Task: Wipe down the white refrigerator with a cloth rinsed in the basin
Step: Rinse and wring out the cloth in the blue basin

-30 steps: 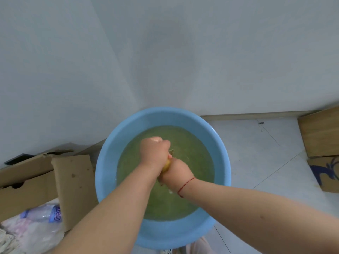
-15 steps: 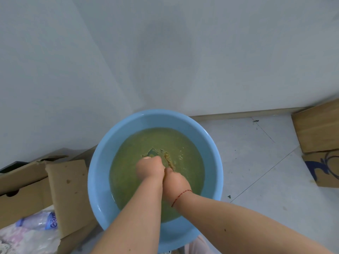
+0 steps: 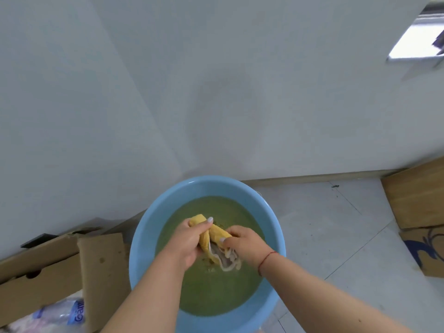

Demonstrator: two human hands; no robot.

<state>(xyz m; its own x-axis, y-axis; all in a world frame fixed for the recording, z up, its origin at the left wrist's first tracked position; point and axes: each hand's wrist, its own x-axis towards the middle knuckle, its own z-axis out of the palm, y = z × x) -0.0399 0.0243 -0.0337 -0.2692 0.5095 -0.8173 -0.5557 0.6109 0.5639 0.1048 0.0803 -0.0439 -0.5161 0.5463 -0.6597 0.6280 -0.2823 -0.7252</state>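
A round blue basin (image 3: 144, 236) sits on the floor, filled with murky greenish water. Above the water both hands hold a yellow cloth (image 3: 216, 234) with a pale underside. My left hand (image 3: 186, 243) grips its upper left end, thumb on top. My right hand (image 3: 247, 243), with a red string at the wrist, pinches the other end, and a twisted pale part of the cloth hangs below it. The large white surface (image 3: 84, 104) rising at the left is probably the refrigerator's side.
A flattened cardboard box (image 3: 48, 272) lies left of the basin with a plastic bottle (image 3: 62, 316) in front of it. More cardboard boxes (image 3: 418, 200) stand at the right on the grey tiled floor (image 3: 324, 224). A white wall (image 3: 288, 92) with a baseboard is behind the basin.
My hands were pressed together over the bunched cloth at the water; now they have moved apart and the yellow cloth is drawn out between them above the water.
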